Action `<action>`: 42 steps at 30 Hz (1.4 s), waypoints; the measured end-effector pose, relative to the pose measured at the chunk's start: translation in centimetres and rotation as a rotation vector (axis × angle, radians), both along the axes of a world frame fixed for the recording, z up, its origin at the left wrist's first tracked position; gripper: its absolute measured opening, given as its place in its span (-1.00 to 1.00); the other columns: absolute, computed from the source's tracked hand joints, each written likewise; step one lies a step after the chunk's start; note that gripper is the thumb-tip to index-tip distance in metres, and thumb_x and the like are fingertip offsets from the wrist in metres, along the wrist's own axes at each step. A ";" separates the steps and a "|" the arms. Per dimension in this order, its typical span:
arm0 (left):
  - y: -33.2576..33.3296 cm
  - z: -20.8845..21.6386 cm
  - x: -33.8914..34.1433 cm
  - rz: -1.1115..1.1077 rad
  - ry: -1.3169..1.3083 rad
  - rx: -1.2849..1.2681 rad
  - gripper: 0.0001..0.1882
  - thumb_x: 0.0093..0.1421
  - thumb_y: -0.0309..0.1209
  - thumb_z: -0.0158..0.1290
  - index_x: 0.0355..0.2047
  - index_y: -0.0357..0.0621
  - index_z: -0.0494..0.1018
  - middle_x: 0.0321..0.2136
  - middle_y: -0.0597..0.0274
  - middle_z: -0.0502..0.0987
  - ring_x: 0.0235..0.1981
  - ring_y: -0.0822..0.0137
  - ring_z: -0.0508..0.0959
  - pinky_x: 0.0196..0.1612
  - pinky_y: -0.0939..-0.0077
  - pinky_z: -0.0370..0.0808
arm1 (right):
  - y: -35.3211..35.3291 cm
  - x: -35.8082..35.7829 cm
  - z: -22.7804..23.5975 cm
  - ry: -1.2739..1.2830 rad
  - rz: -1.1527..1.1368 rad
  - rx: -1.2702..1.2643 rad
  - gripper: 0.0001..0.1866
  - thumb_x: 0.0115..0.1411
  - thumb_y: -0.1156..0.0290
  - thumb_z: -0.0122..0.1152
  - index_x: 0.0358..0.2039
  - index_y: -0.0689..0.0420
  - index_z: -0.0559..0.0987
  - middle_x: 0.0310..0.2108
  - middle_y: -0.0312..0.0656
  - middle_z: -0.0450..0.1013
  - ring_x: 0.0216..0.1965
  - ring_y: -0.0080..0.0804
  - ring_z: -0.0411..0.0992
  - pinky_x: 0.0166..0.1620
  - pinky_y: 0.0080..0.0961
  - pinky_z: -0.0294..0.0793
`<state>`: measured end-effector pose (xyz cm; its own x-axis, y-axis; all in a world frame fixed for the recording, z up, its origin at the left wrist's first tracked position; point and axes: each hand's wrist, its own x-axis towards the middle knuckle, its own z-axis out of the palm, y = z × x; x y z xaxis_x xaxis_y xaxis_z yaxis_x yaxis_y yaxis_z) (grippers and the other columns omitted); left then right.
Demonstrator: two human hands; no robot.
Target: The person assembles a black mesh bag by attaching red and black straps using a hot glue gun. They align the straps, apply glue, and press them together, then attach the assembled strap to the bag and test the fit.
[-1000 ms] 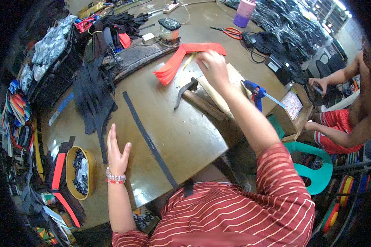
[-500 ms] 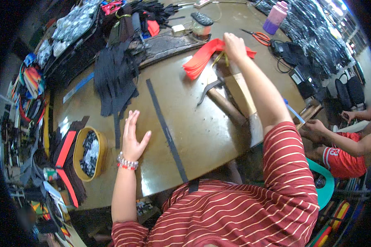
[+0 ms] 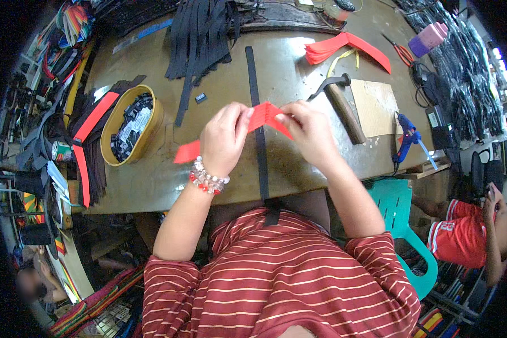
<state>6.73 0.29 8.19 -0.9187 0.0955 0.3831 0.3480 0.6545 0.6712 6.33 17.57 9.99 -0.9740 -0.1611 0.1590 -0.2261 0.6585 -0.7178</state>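
From here, L hand [image 3: 224,138] and R hand [image 3: 310,132] both have thumb & fingers pinched on an orange-red strap [image 3: 263,115], bent to a peak b/w them, one tail poking out past the L hand. It's up in front of the long black strap [image 3: 262,163] on the worktable [image 3: 298,169], near the torso. R of that: hammer [image 3: 346,115], w/ the orange-red strap bundle [image 3: 324,49] beyond. On the L, a yellow tub [image 3: 156,115] of small black pcs (pretty full, btw).
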 end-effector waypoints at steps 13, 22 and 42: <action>-1.3 -6.0 0.5 0.065 -0.127 -0.119 -0.86 0.08 -0.40 0.10 -0.42 -0.22 0.46 -0.44 0.09 0.51 -0.41 0.18 0.53 -0.31 0.37 0.45 | -0.3 -0.6 -6.9 0.037 0.063 0.161 -0.78 0.07 0.37 0.14 -0.24 0.04 0.55 -0.40 -0.07 0.38 -0.29 -0.07 0.44 -0.21 -0.26 0.44; 0.8 -5.1 -0.1 -0.239 0.212 -0.562 -0.70 0.07 -0.51 -0.10 -0.14 -0.17 0.42 -0.10 0.24 0.45 -0.11 0.20 0.41 -0.06 0.28 0.37 | -1.0 0.2 -8.1 0.455 0.003 0.491 -0.84 0.01 0.34 0.01 -0.51 0.06 0.55 -0.37 -0.19 0.33 -0.20 -0.24 0.30 -0.25 -0.29 0.27; 1.7 -3.8 -3.1 -0.202 -0.016 -0.434 -0.89 0.03 -0.61 -0.05 -0.39 -0.26 0.41 -0.35 0.05 0.44 -0.26 0.05 0.42 -0.16 0.24 0.37 | 8.3 12.5 11.3 1.042 0.759 -0.894 -0.77 0.19 0.42 0.10 -0.12 -0.04 0.53 -0.54 -0.16 0.35 -0.68 -0.45 0.22 -0.60 -0.48 0.13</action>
<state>3.63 1.98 4.40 -0.8708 0.4206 0.2547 0.4888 0.7961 0.3567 18.79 25.90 21.32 -0.1167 -0.0331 0.9926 -0.9204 -0.3718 -0.1206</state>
